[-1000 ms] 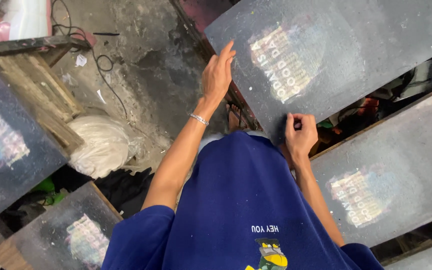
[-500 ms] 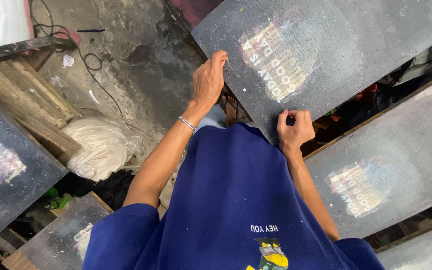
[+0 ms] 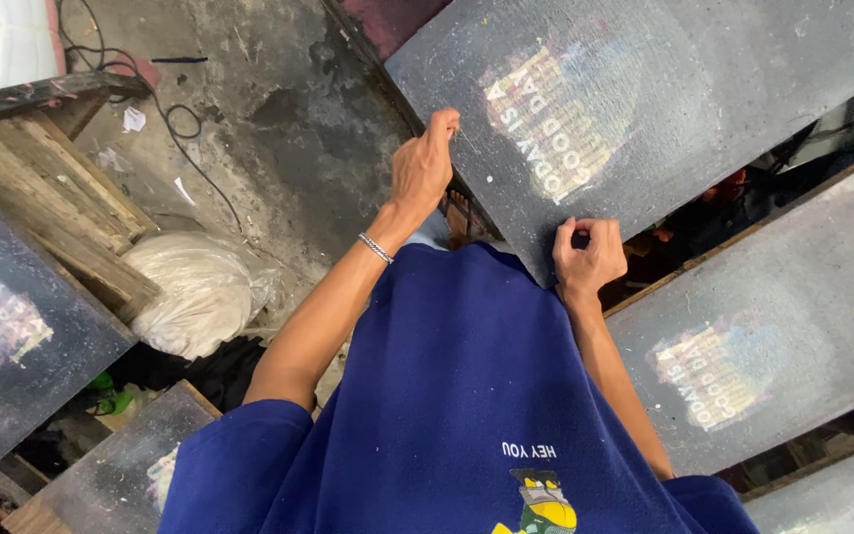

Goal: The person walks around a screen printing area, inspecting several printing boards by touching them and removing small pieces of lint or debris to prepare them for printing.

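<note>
Here, a dark printing board (image 3: 664, 109) with a faded multicoloured print occupies the 1 o'clock area of the view. The left hand (image 3: 425, 166) grips the board's left edge at 11 o'clock, fingers curled over the rim. The right hand (image 3: 587, 255) is pressed together, pinching the board's lower corner near centre. A second dark board (image 3: 773, 336) lies at 4 o'clock. A white sack (image 3: 200, 287) rests on the floor (image 3: 279, 109) at 9 o'clock
</note>
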